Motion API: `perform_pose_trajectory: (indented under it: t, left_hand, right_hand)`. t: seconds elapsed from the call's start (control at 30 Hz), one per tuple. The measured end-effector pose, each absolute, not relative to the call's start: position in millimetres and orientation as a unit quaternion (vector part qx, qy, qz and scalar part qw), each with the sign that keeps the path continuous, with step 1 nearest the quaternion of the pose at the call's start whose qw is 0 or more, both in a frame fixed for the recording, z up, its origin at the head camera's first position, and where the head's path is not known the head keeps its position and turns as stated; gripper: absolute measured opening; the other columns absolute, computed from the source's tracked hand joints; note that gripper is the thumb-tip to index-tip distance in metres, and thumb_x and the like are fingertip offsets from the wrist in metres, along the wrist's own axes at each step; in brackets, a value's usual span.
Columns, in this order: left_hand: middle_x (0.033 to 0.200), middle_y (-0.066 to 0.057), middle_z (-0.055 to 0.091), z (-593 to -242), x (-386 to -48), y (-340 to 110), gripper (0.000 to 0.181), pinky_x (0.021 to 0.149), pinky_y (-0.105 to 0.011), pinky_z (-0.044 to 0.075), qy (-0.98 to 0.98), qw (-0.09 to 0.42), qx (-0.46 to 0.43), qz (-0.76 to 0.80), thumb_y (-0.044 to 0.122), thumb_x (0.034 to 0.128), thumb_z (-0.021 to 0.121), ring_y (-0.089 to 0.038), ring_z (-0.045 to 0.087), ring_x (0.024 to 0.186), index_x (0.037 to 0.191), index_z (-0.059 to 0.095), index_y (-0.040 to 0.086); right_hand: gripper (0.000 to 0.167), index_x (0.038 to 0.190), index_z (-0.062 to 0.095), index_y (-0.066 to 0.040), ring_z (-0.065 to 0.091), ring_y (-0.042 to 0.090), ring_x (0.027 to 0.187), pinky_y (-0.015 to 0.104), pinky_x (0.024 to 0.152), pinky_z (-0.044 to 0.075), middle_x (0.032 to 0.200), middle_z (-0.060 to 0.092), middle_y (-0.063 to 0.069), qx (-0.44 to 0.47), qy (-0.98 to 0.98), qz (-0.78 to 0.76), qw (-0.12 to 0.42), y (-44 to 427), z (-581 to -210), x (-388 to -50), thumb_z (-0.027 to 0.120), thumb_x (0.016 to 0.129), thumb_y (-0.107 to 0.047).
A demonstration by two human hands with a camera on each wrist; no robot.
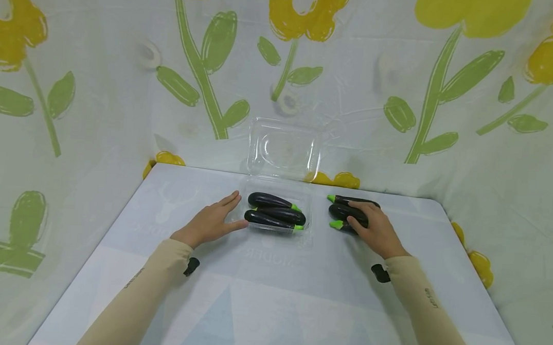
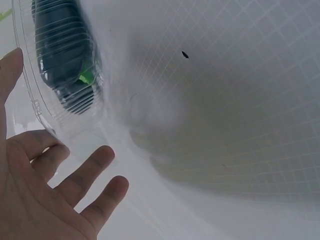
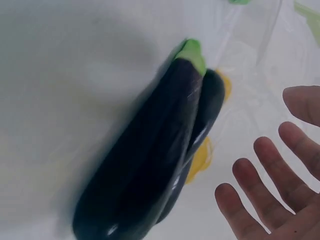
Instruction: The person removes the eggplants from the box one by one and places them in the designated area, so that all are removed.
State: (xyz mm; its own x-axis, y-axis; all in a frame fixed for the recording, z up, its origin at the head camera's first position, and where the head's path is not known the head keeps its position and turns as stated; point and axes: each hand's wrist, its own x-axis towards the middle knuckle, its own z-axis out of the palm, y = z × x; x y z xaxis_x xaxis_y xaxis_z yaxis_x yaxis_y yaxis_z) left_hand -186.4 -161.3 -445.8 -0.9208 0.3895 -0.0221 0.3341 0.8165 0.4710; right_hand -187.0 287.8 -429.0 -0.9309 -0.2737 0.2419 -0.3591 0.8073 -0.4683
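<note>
A clear plastic clamshell container (image 1: 308, 207) with its lid raised holds three dark eggplants (image 1: 281, 214) with green stem ends. My left hand (image 1: 209, 222) is at its left side, fingers spread; in the left wrist view the fingers (image 2: 84, 175) lie close to the clear wall, and I cannot tell how firmly they touch. On the right, three more eggplants (image 1: 341, 212) lie side by side on the table. Above them my right hand (image 1: 376, 229) reaches over, partly covering them. The right wrist view shows its fingers (image 3: 272, 200) spread, apart from the eggplants (image 3: 145, 150).
The raised clear lid (image 1: 284, 149) leans at the table's back edge, near a flowered cloth backdrop (image 1: 354, 93). Cloth also hangs at both sides of the white table (image 1: 271, 296). A dark wrist strap piece (image 1: 380, 273) hangs beneath the right sleeve.
</note>
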Motion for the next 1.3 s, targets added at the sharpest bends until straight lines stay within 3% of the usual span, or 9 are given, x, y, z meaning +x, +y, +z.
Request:
perform_pose_trajectory:
  t: [0.37, 1.3]
  left_hand:
    - [0.168, -0.009, 0.018, -446, -186, -161, 0.092, 0.118, -0.056, 0.027, 0.951, 0.058, 0.192, 0.234, 0.061, 0.0951, 0.060, -0.038, 0.028, 0.149, 0.161, 0.026, 0.006]
    - [0.168, -0.008, 0.018, -445, -186, -161, 0.094, 0.119, -0.056, 0.026, 0.951, 0.058, 0.193, 0.235, 0.064, 0.0945, 0.059, -0.036, 0.028, 0.150, 0.160, 0.027, 0.006]
  right_hand:
    - [0.048, 0.143, 0.056, -0.010, 0.049, 0.034, 0.133, 0.056, 0.111, 0.038, 0.141, 0.055, 0.015, 0.194, -0.935, 0.285, 0.085, 253, -416, -195, 0.068, 0.099, -0.025]
    - [0.049, 0.146, 0.053, -0.016, 0.049, 0.026, 0.135, 0.046, 0.113, 0.041, 0.145, 0.054, 0.005, 0.240, -0.925, 0.281, 0.087, 170, -399, -208, 0.066, 0.101, -0.027]
